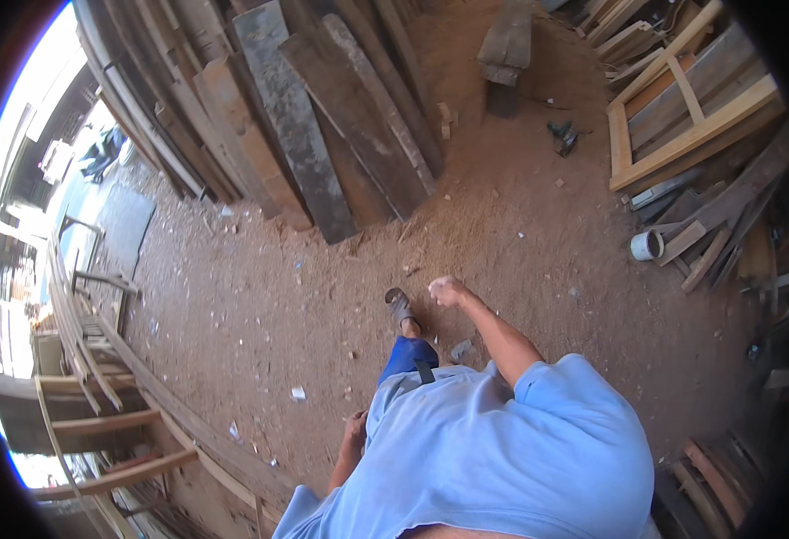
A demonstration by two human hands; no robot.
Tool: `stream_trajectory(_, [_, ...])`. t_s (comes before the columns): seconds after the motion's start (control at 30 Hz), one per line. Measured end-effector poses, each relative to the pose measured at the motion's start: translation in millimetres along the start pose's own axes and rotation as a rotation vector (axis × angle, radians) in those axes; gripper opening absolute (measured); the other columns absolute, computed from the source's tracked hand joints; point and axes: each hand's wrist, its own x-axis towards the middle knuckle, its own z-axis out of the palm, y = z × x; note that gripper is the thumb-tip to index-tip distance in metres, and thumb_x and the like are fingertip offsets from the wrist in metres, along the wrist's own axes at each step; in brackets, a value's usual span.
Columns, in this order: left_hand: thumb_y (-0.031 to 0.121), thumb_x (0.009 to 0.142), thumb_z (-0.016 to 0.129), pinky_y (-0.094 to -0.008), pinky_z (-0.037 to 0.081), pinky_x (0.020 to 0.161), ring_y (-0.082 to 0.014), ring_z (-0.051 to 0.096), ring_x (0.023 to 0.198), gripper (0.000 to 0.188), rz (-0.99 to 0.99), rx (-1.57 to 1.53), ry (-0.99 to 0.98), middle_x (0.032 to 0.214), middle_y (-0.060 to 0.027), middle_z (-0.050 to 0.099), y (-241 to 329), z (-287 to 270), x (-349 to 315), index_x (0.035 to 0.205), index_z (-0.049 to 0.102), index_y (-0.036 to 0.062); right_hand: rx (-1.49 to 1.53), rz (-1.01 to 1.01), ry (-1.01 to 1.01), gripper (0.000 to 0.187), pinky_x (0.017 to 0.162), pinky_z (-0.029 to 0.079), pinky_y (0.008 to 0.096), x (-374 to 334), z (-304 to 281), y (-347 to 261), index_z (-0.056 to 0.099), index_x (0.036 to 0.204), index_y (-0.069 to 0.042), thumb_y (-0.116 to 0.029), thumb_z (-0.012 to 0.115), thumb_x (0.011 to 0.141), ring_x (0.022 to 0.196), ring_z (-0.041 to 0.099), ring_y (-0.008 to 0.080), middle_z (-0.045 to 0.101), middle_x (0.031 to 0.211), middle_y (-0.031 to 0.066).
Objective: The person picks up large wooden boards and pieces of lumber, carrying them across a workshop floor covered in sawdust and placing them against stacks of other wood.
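Note:
My right hand (447,290) is stretched forward over the dirt floor, just right of my sandalled foot (401,305). Its fingers are curled into a loose fist, and nothing shows sticking out of it. My left hand (356,425) hangs low at my left side, close against my blue shirt (493,449). The shirt's edge and the angle hide most of its fingers. Neither hand touches any of the wood around me.
Long planks (291,117) lean in a row ahead. A wooden block (507,45) and a dark green tool (563,136) lie beyond. At right are a wooden frame (682,126), scrap boards and a white bucket (646,245). Wooden framing (125,422) stands at left.

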Motion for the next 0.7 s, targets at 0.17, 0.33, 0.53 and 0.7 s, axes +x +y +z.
stream_trajectory(0.17, [0.025,0.092,0.06,-0.0309,0.05,0.061,-0.0164,0.06,0.069,0.037,-0.075,0.248,-0.114,0.082,-0.0056,0.063,77.1,-35.5,99.5,0.119,0.059,-0.0007,-0.629,-0.104,-0.061,0.036,0.071,0.05,0.0434,35.6,-44.6,49.4,0.065,0.081,-0.002,-0.03,0.044,0.092,0.076,0.064,0.0336,0.067,0.087,0.0205])
stream_trajectory(0.33, [0.025,0.092,0.061,-0.0302,0.048,0.054,-0.015,0.058,0.062,0.035,-0.053,0.353,0.023,0.077,-0.0037,0.061,221.8,-69.4,209.6,0.119,0.06,0.0017,0.072,0.653,0.432,0.039,0.069,0.05,0.043,-9.8,-76.5,90.9,0.063,0.086,0.003,-0.034,0.051,0.088,0.077,0.064,0.0352,0.067,0.084,0.0205])
stream_trajectory(0.53, [0.03,0.09,0.056,-0.0296,0.047,0.056,-0.0171,0.059,0.064,0.034,0.398,0.29,0.026,0.091,-0.0046,0.062,460.4,-30.1,321.0,0.115,0.06,0.0062,0.046,1.015,0.462,0.031,0.064,0.051,0.0469,-78.6,-77.6,179.3,0.067,0.092,-0.001,-0.029,0.056,0.087,0.073,0.067,0.0272,0.067,0.08,0.0144])
stream_trajectory(0.7, [0.025,0.089,0.058,-0.0283,0.043,0.052,-0.0122,0.053,0.06,0.024,0.447,0.221,-0.06,0.078,-0.0014,0.058,501.4,17.0,376.0,0.105,0.062,0.0076,0.559,1.13,0.452,0.032,0.059,0.05,0.0444,-59.8,-94.0,141.4,0.067,0.101,-0.004,-0.033,0.056,0.09,0.084,0.069,0.0263,0.07,0.095,0.0121])
